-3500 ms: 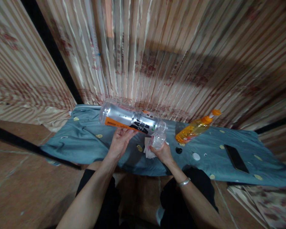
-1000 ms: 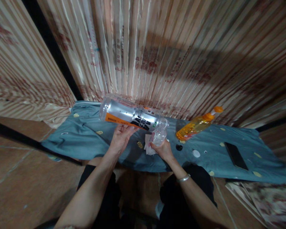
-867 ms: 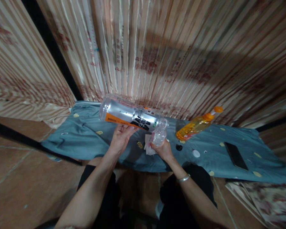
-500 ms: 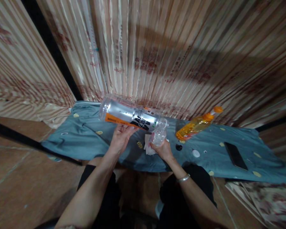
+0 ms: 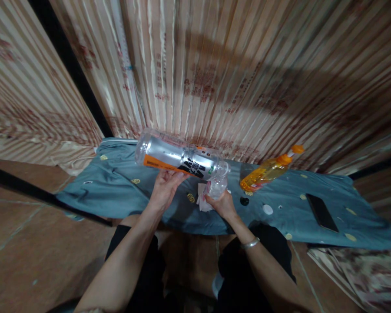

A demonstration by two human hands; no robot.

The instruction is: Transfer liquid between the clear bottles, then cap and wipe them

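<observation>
A large clear plastic bottle (image 5: 169,154) with a silver, orange and black label lies tilted in the air, its neck pointing right and slightly down. My left hand (image 5: 169,182) grips it from below, fingers partly hidden behind it. In my right hand (image 5: 222,203) is a smaller clear plastic bottle (image 5: 217,186), held upright with its top against the large bottle's mouth. Whether liquid passes between the two, I cannot tell. Beneath the small bottle, a pale folded tissue (image 5: 202,203) rests on the blue-green cloth (image 5: 117,195).
Right of my hands stands a bottle of orange liquid (image 5: 263,174) with an orange cap. Near it lie a black cap (image 5: 244,201) and a white cap (image 5: 267,209). A dark phone (image 5: 322,212) is farther right. Striped curtains (image 5: 195,78) hang behind, and a black pole (image 5: 71,65) slants at left.
</observation>
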